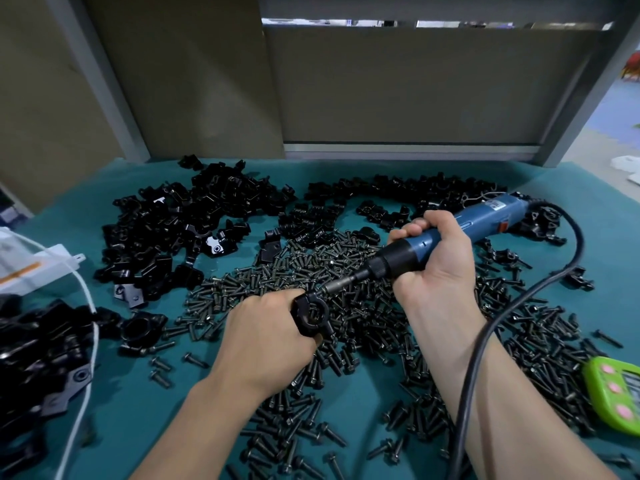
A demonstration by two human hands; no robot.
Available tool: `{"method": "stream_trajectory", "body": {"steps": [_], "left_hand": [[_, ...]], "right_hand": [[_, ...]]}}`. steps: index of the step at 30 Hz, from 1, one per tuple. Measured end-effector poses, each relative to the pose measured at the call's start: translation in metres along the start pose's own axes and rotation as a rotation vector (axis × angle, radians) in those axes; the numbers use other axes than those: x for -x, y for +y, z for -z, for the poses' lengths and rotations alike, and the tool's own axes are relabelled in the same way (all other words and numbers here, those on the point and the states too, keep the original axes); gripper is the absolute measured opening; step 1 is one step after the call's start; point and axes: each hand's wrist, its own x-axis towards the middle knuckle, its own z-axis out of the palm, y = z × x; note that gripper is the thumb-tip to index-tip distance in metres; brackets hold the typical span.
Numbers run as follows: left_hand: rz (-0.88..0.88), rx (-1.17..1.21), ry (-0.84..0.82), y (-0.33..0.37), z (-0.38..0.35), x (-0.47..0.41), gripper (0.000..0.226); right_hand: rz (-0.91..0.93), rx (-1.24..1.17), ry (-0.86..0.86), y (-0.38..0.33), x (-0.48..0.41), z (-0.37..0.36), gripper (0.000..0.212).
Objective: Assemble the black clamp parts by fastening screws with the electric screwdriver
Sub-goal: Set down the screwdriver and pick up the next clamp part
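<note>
My left hand (266, 336) grips a black ring-shaped clamp (310, 315) just above the screw pile. A blue electric screwdriver (446, 233) lies slanted in my right hand (434, 258), fingers wrapped round its barrel. Its metal bit (337, 287) points down-left and meets the top of the clamp. Loose black screws (349, 327) cover the green mat (131, 403) under both hands. Unassembled black clamp parts (180, 226) are heaped at the back left and along the back (408, 192).
The screwdriver's black cord (519, 306) loops from the tool's rear down past my right forearm. A green device with pink buttons (616, 393) sits at the right edge. A white box (31, 265) and white cable (86, 341) lie left, above more clamps (38, 358). Grey panels close the back.
</note>
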Motion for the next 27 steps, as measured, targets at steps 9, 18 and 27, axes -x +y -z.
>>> {"method": "stream_trajectory", "body": {"steps": [9, 18, 27], "left_hand": [[0.072, 0.105, -0.103, 0.0016, 0.0002, -0.0019, 0.033], [0.098, 0.057, -0.124, 0.0010, 0.0011, -0.0009, 0.035], [0.151, 0.097, -0.146, 0.0010, 0.0008, 0.0002, 0.035]], "right_hand": [[-0.004, 0.007, -0.058, 0.0058, 0.0011, 0.0003, 0.019], [0.051, 0.057, -0.113, 0.0091, 0.0049, -0.0020, 0.018], [0.057, 0.072, -0.155, 0.0093, 0.0057, -0.0030, 0.021]]}}
